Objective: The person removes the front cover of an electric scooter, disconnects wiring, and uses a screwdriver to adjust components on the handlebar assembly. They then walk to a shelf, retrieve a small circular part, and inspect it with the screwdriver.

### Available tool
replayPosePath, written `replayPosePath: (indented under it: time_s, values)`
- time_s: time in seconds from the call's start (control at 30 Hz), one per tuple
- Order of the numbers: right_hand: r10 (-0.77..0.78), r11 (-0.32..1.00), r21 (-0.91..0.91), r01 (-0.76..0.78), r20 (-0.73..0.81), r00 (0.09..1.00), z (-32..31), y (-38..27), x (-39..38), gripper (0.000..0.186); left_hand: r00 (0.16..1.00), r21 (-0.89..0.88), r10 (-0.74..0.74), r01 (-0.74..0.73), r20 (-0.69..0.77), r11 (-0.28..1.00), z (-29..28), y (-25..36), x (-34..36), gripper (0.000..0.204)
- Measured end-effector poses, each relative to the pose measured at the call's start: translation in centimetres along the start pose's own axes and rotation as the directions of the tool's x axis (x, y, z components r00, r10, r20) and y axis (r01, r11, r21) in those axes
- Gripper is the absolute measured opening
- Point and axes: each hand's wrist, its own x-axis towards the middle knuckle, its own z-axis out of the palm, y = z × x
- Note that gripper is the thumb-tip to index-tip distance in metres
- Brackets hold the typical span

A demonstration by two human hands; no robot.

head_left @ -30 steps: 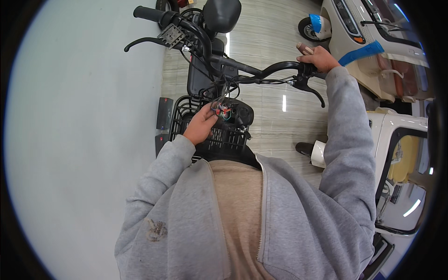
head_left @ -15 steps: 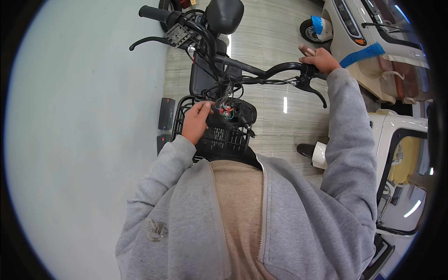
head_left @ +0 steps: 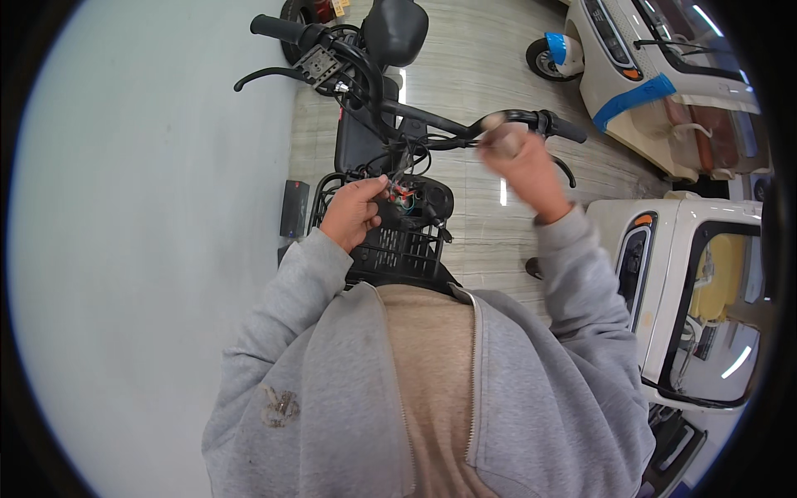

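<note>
My left hand (head_left: 353, 212) pinches among thin wires at the left of an exposed bundle with red connectors (head_left: 402, 195), inside the open black housing (head_left: 436, 199) above the front basket (head_left: 390, 257) of an electric bike. My right hand (head_left: 523, 170), smeared by motion, is closed round a brownish handled tool (head_left: 498, 129), its details unclear, just below the right half of the black handlebar (head_left: 432, 116). The right grip (head_left: 569, 129) and brake lever stand free of my hand. A metal bracket (head_left: 317, 64) sits on the left half of the bar.
A pale wall or surface (head_left: 141, 249) fills the left side, with a black box (head_left: 295, 207) beside the basket. Two white vehicles (head_left: 664, 307) line the right, one with blue tape (head_left: 635, 100). A dark mirror or seat part (head_left: 390, 33) is at the top, above tiled floor.
My right hand has left the right grip and moved inward and down with the tool. My left hand's fingers have shifted slightly right and up toward the wires.
</note>
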Motion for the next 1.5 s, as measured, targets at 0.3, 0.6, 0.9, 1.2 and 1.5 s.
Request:
replayPosePath:
  time_s: [0.3,0.6,0.9,1.2,1.5]
  values:
    - [-0.03,0.999,0.041,0.029,0.012,0.999,11.7,0.8,-3.7,0.022,1.0,0.006,0.008,-0.008,-0.019,1.0,1.4,0.5,0.2,0.021]
    - [0.061,0.95,0.307,-0.05,-0.024,0.998,13.0,1.8,-3.9,0.023,0.997,0.073,0.079,-0.077,-0.02,0.994,1.8,-0.6,0.4,0.019]
    - [0.316,0.612,0.625,-0.485,0.369,0.874,11.8,1.3,-4.9,0.019,0.987,0.21,0.157,-0.145,-0.039,0.967,1.7,-1.6,-0.3,0.015]
    - [0.177,0.857,0.476,-0.196,0.086,0.98,12.9,2.3,-4.4,0.023,0.934,0.386,0.356,-0.312,-0.046,0.868,1.7,-2.0,-0.2,0.017]
    - [0.108,0.994,0.002,-0.109,0.044,0.993,13.2,1.0,-2.9,0.03,0.829,0.709,0.559,-0.376,-0.031,0.597,1.1,-2.4,0.4,0.021]
